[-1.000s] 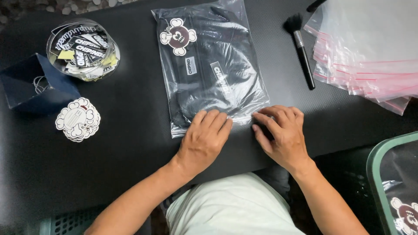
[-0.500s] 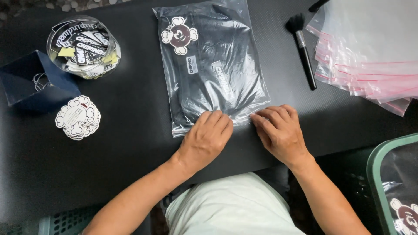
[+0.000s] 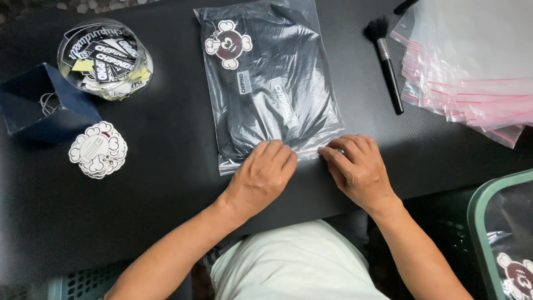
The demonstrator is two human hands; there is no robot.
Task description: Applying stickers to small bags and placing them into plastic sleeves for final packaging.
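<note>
1. Progress: black folded garment [image 3: 266, 105] is fully inside the clear zip bag [image 3: 311, 66], a round cartoon tag [image 3: 227, 44] in with it near the far corner. Looks packed; what's left, as I read it, is closing the bag's near edge, where both hands are pressing.
2. Left hand [image 3: 264, 175]: palm down, fingers flat on the bag's near edge, left of its middle. Pressing, not gripping.
3. Right hand [image 3: 358, 166]: fingertips curled onto the same edge at the bag's near right corner; pinching or only pressing, can't tell.
4. Seal state: can't tell whether the strip is shut, fingers cover most of it.
5. Bag position: flat on the black table [image 3: 166, 211], directly beyond both hands, touching them.
6. Around the bag: brush [image 3: 387, 66] just right, stack of empty pink-strip bags [image 3: 472, 66] further right; clear tub of stickers [image 3: 105, 58], dark blue box [image 3: 41, 108], pile of white cartoon tags [image 3: 98, 150] well left.
</note>
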